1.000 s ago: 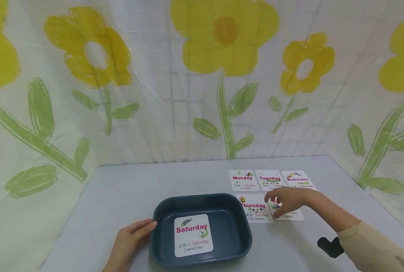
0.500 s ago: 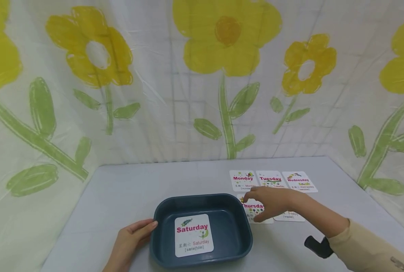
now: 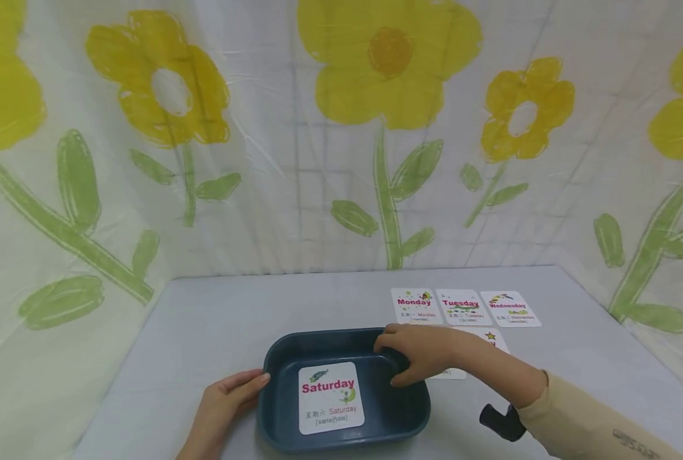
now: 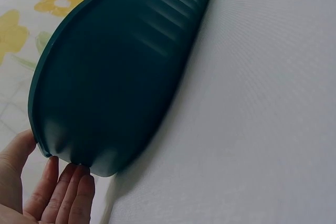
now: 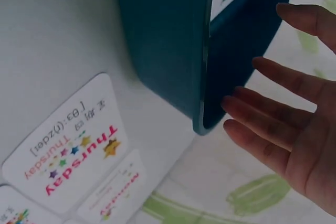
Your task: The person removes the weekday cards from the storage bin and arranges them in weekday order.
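A dark teal plastic basin (image 3: 390, 409) stands on the table with a white Saturday card (image 3: 331, 397) lying face up inside. At its left end my left hand (image 3: 223, 402) holds the rim; the left wrist view has the thumb at the edge and the fingers (image 4: 79, 192) against the outer wall. My right hand (image 3: 424, 352) hovers over the basin's right end, fingers spread and slightly bent. Nothing shows between those fingers in the right wrist view. The Thursday card (image 5: 68, 142), mostly covered by my right arm in the head view, lies right of the basin.
Beyond my right arm, Monday (image 3: 416, 305), Tuesday (image 3: 464, 308) and Wednesday (image 3: 510, 309) cards form a row. A Friday card (image 3: 498, 338) is partly hidden under the forearm. A black piece (image 3: 502, 421) sits by the right sleeve. A flower-printed curtain (image 3: 260, 211) hangs behind the table.
My right hand has moved left from above the Friday and Thursday cards to over the basin's right end. The left hand, basin and Saturday card have stayed in place.
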The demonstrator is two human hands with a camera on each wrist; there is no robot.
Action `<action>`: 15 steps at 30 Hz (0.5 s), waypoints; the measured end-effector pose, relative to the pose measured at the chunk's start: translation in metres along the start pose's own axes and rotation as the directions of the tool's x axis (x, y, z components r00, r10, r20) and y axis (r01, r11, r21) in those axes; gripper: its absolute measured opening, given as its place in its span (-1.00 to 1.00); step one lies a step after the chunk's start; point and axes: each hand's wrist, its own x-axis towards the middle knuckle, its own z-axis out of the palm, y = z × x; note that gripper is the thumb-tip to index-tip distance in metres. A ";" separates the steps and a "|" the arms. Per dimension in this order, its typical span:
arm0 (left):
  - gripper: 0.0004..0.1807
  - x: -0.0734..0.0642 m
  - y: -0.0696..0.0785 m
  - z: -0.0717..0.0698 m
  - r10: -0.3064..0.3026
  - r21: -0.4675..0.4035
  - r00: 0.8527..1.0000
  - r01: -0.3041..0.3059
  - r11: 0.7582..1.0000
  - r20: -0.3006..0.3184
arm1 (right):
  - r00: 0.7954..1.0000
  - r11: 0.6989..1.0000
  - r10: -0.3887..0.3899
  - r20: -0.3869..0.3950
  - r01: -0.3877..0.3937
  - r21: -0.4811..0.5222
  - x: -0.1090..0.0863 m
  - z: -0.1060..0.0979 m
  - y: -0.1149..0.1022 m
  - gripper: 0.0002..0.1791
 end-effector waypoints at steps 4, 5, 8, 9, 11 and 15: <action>-0.28 0.000 0.000 0.000 -0.001 0.000 1.000 0.001 1.000 -0.004 | 0.999 1.000 -0.030 -0.024 0.030 -0.008 0.012 0.010 -0.003 -0.46; -0.28 0.000 0.000 0.001 -0.004 0.003 1.000 0.004 1.000 -0.008 | 0.999 0.999 -0.036 -0.034 0.036 -0.004 0.015 0.013 -0.004 -0.45; -0.25 0.000 0.001 0.000 -0.011 0.009 1.000 0.011 1.000 -0.012 | 0.996 0.998 -0.059 -0.059 0.059 -0.008 0.025 0.024 -0.007 -0.43; -0.25 0.000 0.001 0.000 -0.012 0.010 1.000 0.012 1.000 -0.012 | 0.995 0.998 -0.068 -0.067 0.068 -0.012 0.028 0.028 -0.008 -0.43; -0.24 0.000 0.001 0.000 -0.018 0.013 1.000 0.018 1.000 -0.010 | 0.994 0.996 -0.083 -0.076 0.081 -0.024 0.034 0.034 -0.012 -0.42; -0.23 0.001 0.001 0.001 -0.022 0.017 1.000 0.022 1.000 -0.012 | 0.993 0.995 -0.092 -0.075 0.090 -0.037 0.046 0.044 -0.021 -0.42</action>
